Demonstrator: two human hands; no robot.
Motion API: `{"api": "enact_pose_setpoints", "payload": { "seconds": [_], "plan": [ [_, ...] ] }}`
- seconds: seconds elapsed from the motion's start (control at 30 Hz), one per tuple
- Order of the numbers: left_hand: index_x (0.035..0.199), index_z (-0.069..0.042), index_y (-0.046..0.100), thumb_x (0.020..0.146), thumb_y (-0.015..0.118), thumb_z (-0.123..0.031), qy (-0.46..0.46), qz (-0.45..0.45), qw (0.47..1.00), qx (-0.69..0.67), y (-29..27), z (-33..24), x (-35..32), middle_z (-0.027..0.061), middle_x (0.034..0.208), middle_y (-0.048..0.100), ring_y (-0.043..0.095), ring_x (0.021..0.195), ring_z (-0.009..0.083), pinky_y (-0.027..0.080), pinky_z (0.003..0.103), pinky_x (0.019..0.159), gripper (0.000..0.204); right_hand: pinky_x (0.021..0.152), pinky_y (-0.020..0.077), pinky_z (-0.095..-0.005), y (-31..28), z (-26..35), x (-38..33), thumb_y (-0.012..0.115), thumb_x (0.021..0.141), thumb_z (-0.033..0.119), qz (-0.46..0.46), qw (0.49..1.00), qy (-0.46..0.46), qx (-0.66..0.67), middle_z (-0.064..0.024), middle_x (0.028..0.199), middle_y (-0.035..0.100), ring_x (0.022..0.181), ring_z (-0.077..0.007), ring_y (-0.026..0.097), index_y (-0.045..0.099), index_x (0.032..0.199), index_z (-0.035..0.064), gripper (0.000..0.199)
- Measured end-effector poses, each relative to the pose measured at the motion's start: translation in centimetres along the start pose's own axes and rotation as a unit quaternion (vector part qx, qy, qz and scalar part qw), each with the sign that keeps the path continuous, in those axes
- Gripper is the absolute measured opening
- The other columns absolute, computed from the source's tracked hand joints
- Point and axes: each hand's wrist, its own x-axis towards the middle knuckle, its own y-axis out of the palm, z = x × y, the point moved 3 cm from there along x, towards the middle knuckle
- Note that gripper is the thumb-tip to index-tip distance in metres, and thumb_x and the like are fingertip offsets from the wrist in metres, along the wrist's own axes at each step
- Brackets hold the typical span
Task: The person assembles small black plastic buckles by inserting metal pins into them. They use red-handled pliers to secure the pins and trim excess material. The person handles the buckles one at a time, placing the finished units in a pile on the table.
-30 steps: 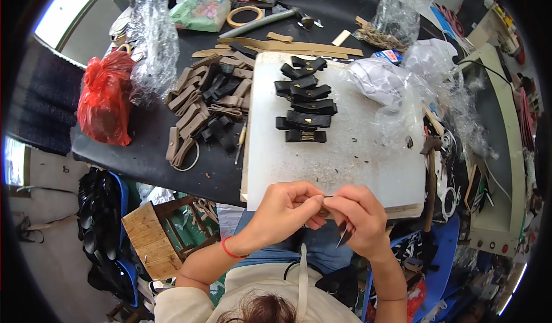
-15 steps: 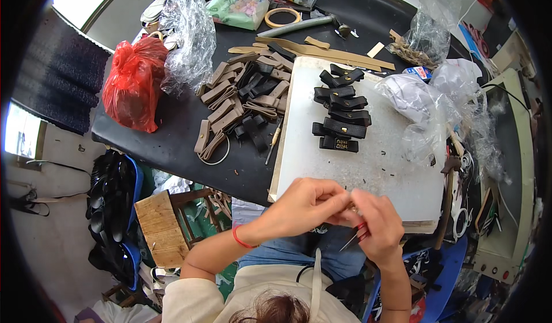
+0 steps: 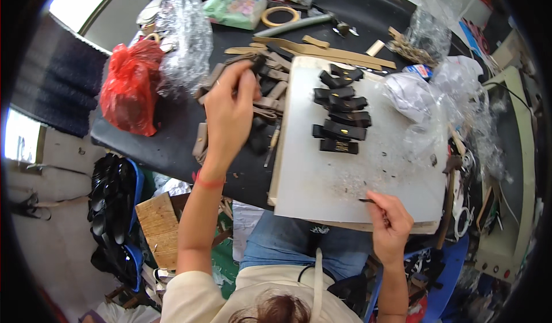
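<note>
My left hand [image 3: 230,113] reaches over a pile of looped brown and black straps [image 3: 270,103]. Its fingers are closed on a black strap [image 3: 258,64] at the pile's upper part, partly hidden by the fingertips. Low over the near right of a white board [image 3: 310,179], my right hand [image 3: 392,222] is closed around a thin dark piece [image 3: 365,200]. Only its tip shows, and I cannot tell its kind. Several folded black straps with small gold-coloured fittings [image 3: 345,130] lie in a column on the board's far part.
An awl-like tool [image 3: 273,142] lies between pile and board. Tan strips [image 3: 328,52], a tape roll [image 3: 280,17] and a green package [image 3: 234,9] lie at the back. A red bag [image 3: 132,90] stands left; crumpled clear plastic [image 3: 425,101] covers the board's right side.
My hands were together over the board's near edge; now they are apart. The left has moved far left onto the strap pile, and the right has shifted slightly right.
</note>
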Motion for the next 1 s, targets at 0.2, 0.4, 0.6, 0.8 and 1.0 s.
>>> {"api": "enact_pose_setpoints", "payload": {
  "seconds": [0.2,0.4,0.6,0.8,1.0],
  "plan": [
    [0.125,0.004,0.049,0.088,0.051,0.005,-0.223,0.322,0.88,-0.268,5.5,-4.0,-11.7,0.0092,0.113,0.058,0.058,0.099,0.012,0.047,0.023,0.085,0.037,0.05,0.0388,-0.0181,0.1,1.6,1.0,0.072,0.073,-0.006,0.0,0.985,-0.017,0.171,-0.006,0.087,0.065,0.061,-0.0061,0.052,0.066,0.096,0.005,0.026],
    [0.128,0.006,0.046,0.088,0.053,0.005,-0.244,0.36,0.844,-0.315,6.7,-5.9,-13.8,0.0119,0.115,0.057,0.056,0.105,0.0132,0.046,0.025,0.091,0.04,0.053,0.036,-0.0187,-1.1,1.0,0.7,0.07,0.078,-0.001,-0.04,0.986,0.016,0.159,-0.0022,0.086,0.059,0.062,-0.0051,0.046,0.066,0.094,0.0051,0.018],
    [0.128,0.006,0.046,0.088,0.054,0.005,-0.229,0.372,0.855,-0.278,6.9,-6.0,-14.3,0.013,0.117,0.057,0.056,0.106,0.0146,0.046,0.026,0.092,0.041,0.053,0.0337,-0.0186,-1.2,0.1,0.3,0.07,0.079,0.0,-0.054,0.981,0.036,0.181,-0.0012,0.085,0.058,0.062,-0.004,0.043,0.066,0.093,0.0042,0.014],
    [0.127,0.006,0.047,0.088,0.054,0.005,-0.208,0.378,0.867,-0.251,7.0,-5.8,-14.2,0.013,0.116,0.057,0.056,0.106,0.0142,0.046,0.026,0.092,0.04,0.053,0.0336,-0.0186,-0.7,-0.3,0.2,0.068,0.081,0.001,-0.045,0.975,0.063,0.207,-0.0006,0.084,0.058,0.062,-0.0035,0.043,0.066,0.091,0.0031,0.011],
    [0.122,0.005,0.052,0.087,0.056,0.003,-0.185,0.358,0.875,-0.268,7.0,-5.1,-14.3,0.013,0.111,0.06,0.058,0.101,0.0138,0.05,0.027,0.086,0.036,0.055,0.0341,-0.0177,-0.2,-0.4,-0.1,0.067,0.083,0.003,-0.037,0.965,0.118,0.232,-0.0004,0.083,0.056,0.062,-0.0033,0.043,0.062,0.097,0.0014,0.014]
  ]
}}
